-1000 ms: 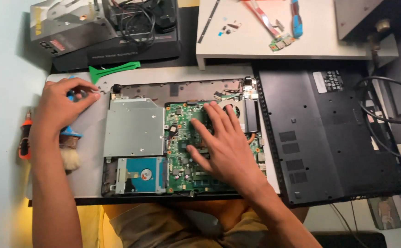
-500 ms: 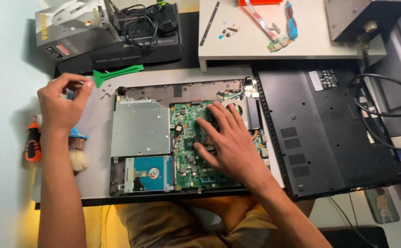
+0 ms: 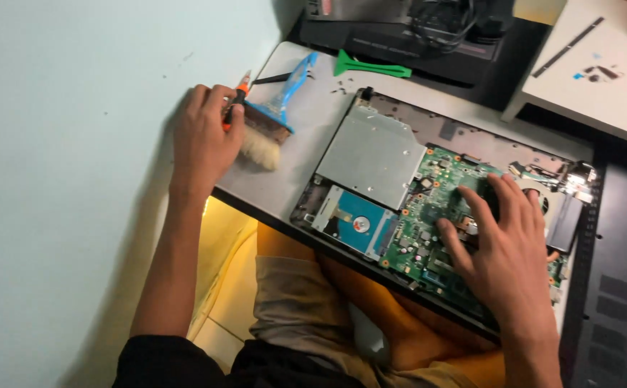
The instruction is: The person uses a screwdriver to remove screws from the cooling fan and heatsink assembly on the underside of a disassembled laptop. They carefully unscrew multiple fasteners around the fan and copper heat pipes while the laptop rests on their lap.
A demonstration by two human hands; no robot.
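Our left hand (image 3: 202, 136) closes on an orange-handled screwdriver (image 3: 233, 106) beside the blue-handled brush (image 3: 270, 122), left of the opened grey laptop chassis (image 3: 313, 122); our right hand (image 3: 504, 248) lies flat, fingers spread, on its green circuit board (image 3: 428, 215). Steady pressure seems wise.

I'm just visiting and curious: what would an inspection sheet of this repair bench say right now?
Surface: grey open laptop base lying at a slant over the person's lap.
Job's things: orange-handled screwdriver; green circuit board; silver drive; blue-labelled hard disk.
Clutter: blue-handled brush; green pry tool; small dark specks near it.
Hands: left hand closed on the screwdriver beside the brush; right hand spread flat on the circuit board.
Cables: dark bundle on the black device at the top.
Surroundings: pale wall on the left; black bottom cover on the right; white shelf.
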